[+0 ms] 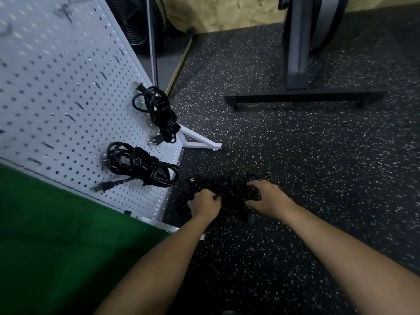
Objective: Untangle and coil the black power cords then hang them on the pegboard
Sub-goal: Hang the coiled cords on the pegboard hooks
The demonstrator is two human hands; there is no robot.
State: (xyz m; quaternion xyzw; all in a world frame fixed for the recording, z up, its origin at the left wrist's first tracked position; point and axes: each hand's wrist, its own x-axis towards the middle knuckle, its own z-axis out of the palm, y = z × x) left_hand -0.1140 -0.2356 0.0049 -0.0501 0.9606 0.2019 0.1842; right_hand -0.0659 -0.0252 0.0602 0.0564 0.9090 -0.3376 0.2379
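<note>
Two bare forearms reach down from the bottom edge toward a tangle [229, 194] of black power cords lying on the floor [306, 160], which is dark rubber flecked with white. The left hand [205, 204] grips the left part of the tangle, its fingers [214, 197] curled tight round several strands. The right hand [268, 198] holds the right part, with bent fingers above and the thumb below a clump of cord. A black plug [251, 218] lies just beneath this hand. The picture is blurred, so single strands are hard to follow.

To the left stands a white pegboard [56, 98], seen at a tilt, with metal hooks on it. Two coiled black cords hang on it. The upper coil [159, 110] is near the board's right edge, and the lower coil [141, 164] is below it, closer to the hands, with a pronged plug trailing to the left. The board's white foot [200, 143] rests on the floor beside the upper coil.

Green cloth [56, 235] fills the lower left. A dark stand [304, 98] with a flat foot is at the upper right, well apart from the tangle
</note>
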